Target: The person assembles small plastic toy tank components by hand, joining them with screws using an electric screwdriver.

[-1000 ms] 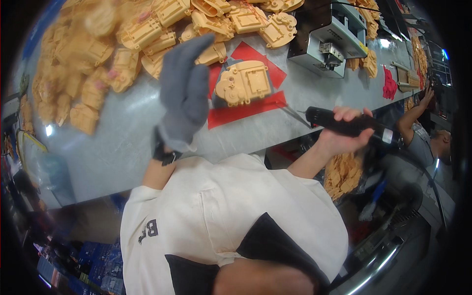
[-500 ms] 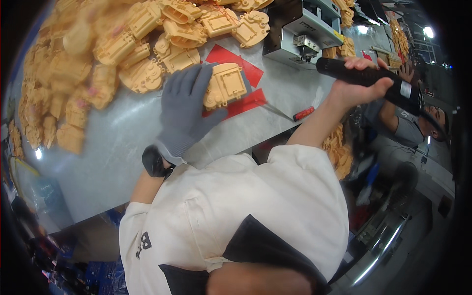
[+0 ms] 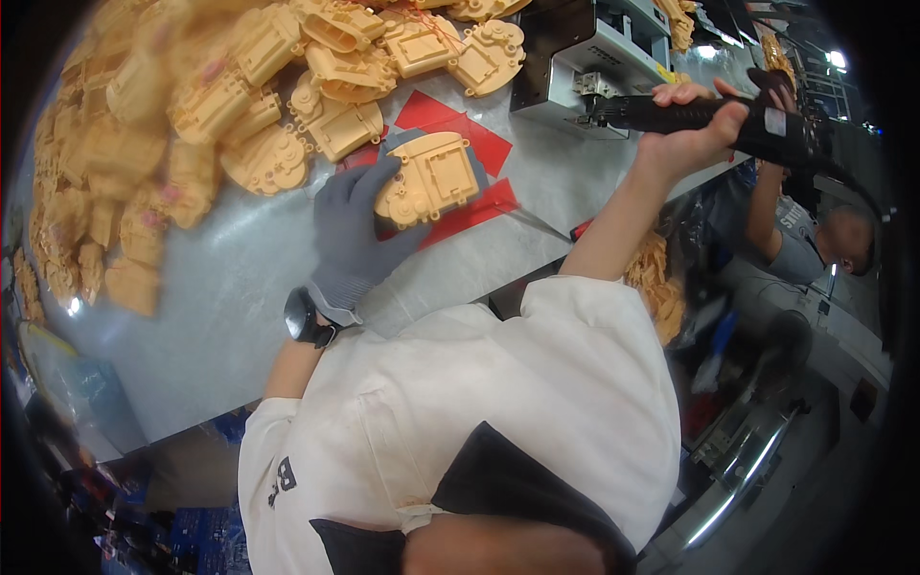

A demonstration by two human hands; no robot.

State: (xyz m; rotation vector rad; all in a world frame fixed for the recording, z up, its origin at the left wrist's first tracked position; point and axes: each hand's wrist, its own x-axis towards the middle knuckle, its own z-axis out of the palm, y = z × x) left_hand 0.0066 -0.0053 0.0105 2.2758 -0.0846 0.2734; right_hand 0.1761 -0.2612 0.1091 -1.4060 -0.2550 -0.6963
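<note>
Here, yellow housing [image 3: 428,179]; grey holder [image 3: 394,143], seemingly beneath

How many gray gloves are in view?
1: the gray glove on the left hand, around the left side of the yellow housing. The right hand is bare. Others may be hidden.

A head-worn fisheye looks down at both hands [image 3: 347,228].

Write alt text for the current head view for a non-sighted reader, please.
A gloved left hand holds a yellow housing among red sheets; the bare right hand grips a black handheld tool near a machine. More housings lie piled nearby.
</note>
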